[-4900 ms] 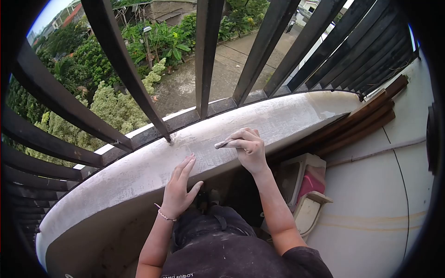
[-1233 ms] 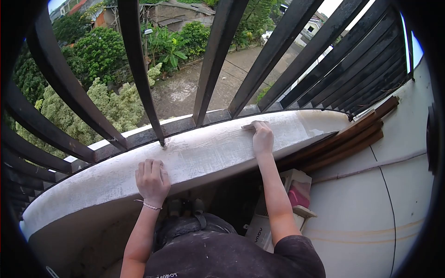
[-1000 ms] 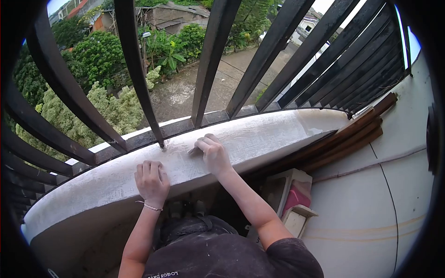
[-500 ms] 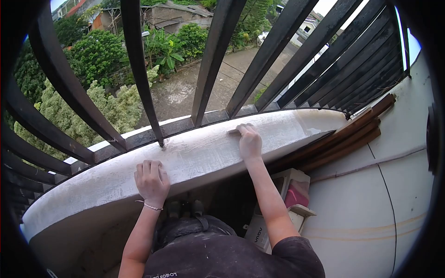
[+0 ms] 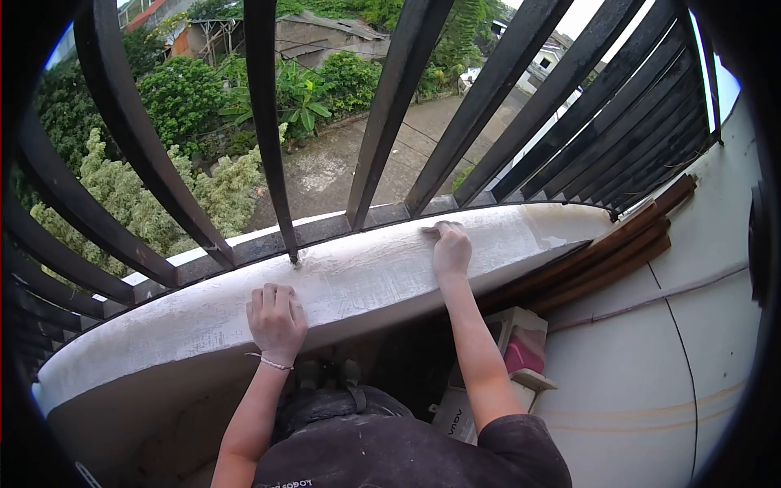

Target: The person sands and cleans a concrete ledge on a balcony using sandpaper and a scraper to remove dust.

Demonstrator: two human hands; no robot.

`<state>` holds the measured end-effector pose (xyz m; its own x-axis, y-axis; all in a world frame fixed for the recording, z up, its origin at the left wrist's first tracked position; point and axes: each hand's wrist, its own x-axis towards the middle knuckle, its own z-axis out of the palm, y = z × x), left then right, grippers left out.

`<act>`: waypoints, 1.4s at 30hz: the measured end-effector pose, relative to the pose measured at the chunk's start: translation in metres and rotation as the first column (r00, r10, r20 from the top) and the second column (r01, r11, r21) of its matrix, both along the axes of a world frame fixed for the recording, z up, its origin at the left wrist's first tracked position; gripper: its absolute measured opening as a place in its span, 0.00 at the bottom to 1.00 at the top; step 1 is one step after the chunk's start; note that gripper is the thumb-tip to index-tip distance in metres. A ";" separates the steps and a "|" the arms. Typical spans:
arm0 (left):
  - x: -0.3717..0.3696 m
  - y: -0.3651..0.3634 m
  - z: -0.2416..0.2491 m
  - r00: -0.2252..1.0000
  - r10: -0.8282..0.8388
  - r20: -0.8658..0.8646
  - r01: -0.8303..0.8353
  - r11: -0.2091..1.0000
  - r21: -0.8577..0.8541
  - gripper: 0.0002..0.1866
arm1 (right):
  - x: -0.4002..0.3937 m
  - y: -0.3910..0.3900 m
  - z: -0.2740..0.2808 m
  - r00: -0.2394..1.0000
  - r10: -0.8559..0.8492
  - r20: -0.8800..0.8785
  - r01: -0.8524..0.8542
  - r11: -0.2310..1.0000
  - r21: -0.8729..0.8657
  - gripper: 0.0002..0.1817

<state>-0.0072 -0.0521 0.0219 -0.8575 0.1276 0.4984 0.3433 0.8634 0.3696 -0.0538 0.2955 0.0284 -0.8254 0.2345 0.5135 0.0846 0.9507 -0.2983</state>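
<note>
A curved white ledge (image 5: 358, 272) with a chalky, scratched surface runs below the black railing. My left hand (image 5: 277, 321), wearing a thin braided bracelet, rests on its near edge, palm down, with nothing seen in it. Farther right, my right hand (image 5: 451, 248) is closed on a small flat grey piece (image 5: 429, 229) that looks like folded sandpaper. It presses this piece on the ledge top, close to the foot of the railing. Pale dust covers both hands.
Black railing bars (image 5: 390, 114) rise along the ledge's outer side, with a yard and trees below. Brown planks (image 5: 610, 248) lie at the right by a white panel (image 5: 643, 350). Beneath my right arm stands a white box (image 5: 455, 419) near a pink item (image 5: 522, 356).
The view has shifted slightly, so everything appears a little farther right and lower. My right hand has slid slightly closer to the railing; my left hand stays at the same spot on the ledge.
</note>
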 end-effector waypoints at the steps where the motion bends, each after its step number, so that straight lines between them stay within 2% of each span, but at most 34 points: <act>1: 0.001 0.000 0.000 1.000 -0.005 0.011 0.005 1.000 -0.001 0.07 | 0.001 -0.029 0.001 0.999 0.032 -0.014 -0.032 0.999 0.023 0.09; 2: 0.000 0.001 0.000 1.000 -0.013 0.003 0.013 1.000 0.000 0.07 | 0.006 -0.068 0.000 0.973 0.215 -0.079 -0.210 0.975 0.073 0.09; 3: -0.002 0.001 0.000 1.000 -0.023 -0.005 0.023 1.000 0.000 0.07 | 0.009 -0.101 -0.006 0.928 0.366 -0.068 -0.360 0.929 0.090 0.08; 4: -0.001 -0.001 0.000 0.999 -0.038 -0.007 0.038 0.999 -0.004 0.07 | 0.015 -0.116 -0.008 0.895 0.435 -0.102 -0.424 0.898 0.115 0.08; 6: -0.001 -0.003 0.003 0.999 -0.046 -0.021 0.045 0.999 -0.006 0.07 | 0.014 -0.078 -0.011 0.891 0.444 -0.093 -0.443 0.896 0.033 0.09; 8: 0.000 -0.001 0.002 0.999 -0.044 -0.026 0.044 0.999 -0.007 0.08 | 0.015 -0.005 0.002 0.991 0.132 -0.003 -0.132 0.991 0.013 0.10; 9: 0.001 -0.001 0.001 0.999 -0.040 -0.024 0.039 0.999 -0.014 0.08 | 0.017 0.034 0.002 0.998 -0.052 0.037 0.052 0.999 -0.011 0.07; 12: 0.001 -0.002 -0.002 1.000 -0.008 -0.017 0.008 1.000 -0.010 0.08 | 0.013 0.042 -0.010 0.987 -0.141 0.079 0.139 0.990 0.031 0.08; 14: 0.000 0.001 -0.003 1.000 -0.006 -0.012 0.006 1.000 -0.005 0.09 | 0.009 -0.036 -0.012 0.974 0.198 -0.109 -0.184 0.975 0.122 0.08; 16: 0.001 -0.001 -0.002 1.000 -0.013 -0.006 0.013 1.000 -0.014 0.09 | 0.015 -0.099 -0.003 0.896 0.413 -0.163 -0.380 0.903 0.198 0.10; 19: 0.001 -0.003 -0.002 0.999 -0.027 -0.030 0.027 0.999 -0.025 0.09 | 0.014 -0.037 0.001 0.955 0.295 0.016 -0.295 0.956 0.001 0.09; 21: 0.001 -0.002 -0.002 0.999 -0.031 -0.035 0.030 0.999 -0.021 0.09 | 0.023 0.031 0.023 0.987 -0.085 0.135 0.084 0.996 0.014 0.10; 24: 0.002 0.000 -0.006 0.999 -0.019 -0.036 0.019 1.000 -0.003 0.09 | 0.022 0.051 0.015 0.971 -0.167 0.170 0.154 0.984 0.085 0.10; 26: 0.000 -0.001 -0.005 0.999 -0.028 -0.043 0.028 1.000 -0.005 0.09 | 0.010 -0.015 0.003 0.997 0.082 0.009 -0.083 0.983 0.162 0.09; 28: 0.002 -0.002 -0.004 0.998 -0.040 -0.050 0.039 0.999 -0.013 0.10 | 0.014 -0.098 -0.001 0.937 0.346 -0.052 -0.324 0.915 0.239 0.12; 31: 0.002 -0.004 -0.002 0.998 -0.042 -0.048 0.042 0.999 -0.009 0.09 | 0.018 -0.073 -0.006 0.916 0.388 -0.101 -0.391 0.920 -0.011 0.13; 32: 0.000 -0.003 -0.002 0.998 -0.042 -0.056 0.041 0.999 -0.018 0.09 | 0.020 -0.041 0.008 0.959 0.282 0.014 -0.281 0.959 -0.043 0.12; 33: 0.000 -0.002 -0.002 0.998 -0.041 -0.058 0.039 0.999 -0.028 0.09 | 0.019 0.004 0.002 0.993 0.057 0.103 -0.060 0.998 0.031 0.12; 34: 0.002 -0.002 -0.003 0.998 -0.036 -0.059 0.034 0.999 -0.037 0.09 | 0.023 0.044 0.009 0.982 -0.106 0.156 0.103 0.994 0.025 0.12; 37: 0.003 -0.002 -0.004 0.997 -0.024 -0.071 0.023 0.999 -0.023 0.09 | 0.019 0.045 0.017 0.977 -0.142 0.159 0.130 0.988 0.087 0.11; 38: 0.002 -0.003 -0.003 0.997 -0.024 -0.074 0.022 0.999 -0.025 0.09 | 0.016 0.023 0.006 0.996 0.032 0.083 -0.041 0.993 0.109 0.10; 40: 0.003 -0.002 -0.002 0.997 -0.024 -0.072 0.022 0.999 -0.025 0.09 | 0.017 -0.063 -0.001 0.940 0.341 -0.003 -0.338 0.932 0.131 0.09; 41: 0.004 -0.003 -0.002 0.998 -0.025 -0.061 0.024 1.000 -0.015 0.09 | 0.021 -0.089 0.006 0.905 0.424 -0.043 -0.406 0.888 0.218 0.08; 42: 0.005 -0.004 -0.002 0.998 -0.027 -0.052 0.027 1.000 -0.006 0.09 | 0.020 -0.083 0.008 0.931 0.365 0.011 -0.363 0.919 0.153 0.09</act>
<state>-0.0025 -0.0559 0.0198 -0.8266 0.1532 0.5415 0.3851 0.8556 0.3458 -0.0339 0.2129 0.0363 -0.8299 -0.1614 0.5340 -0.2797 0.9486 -0.1480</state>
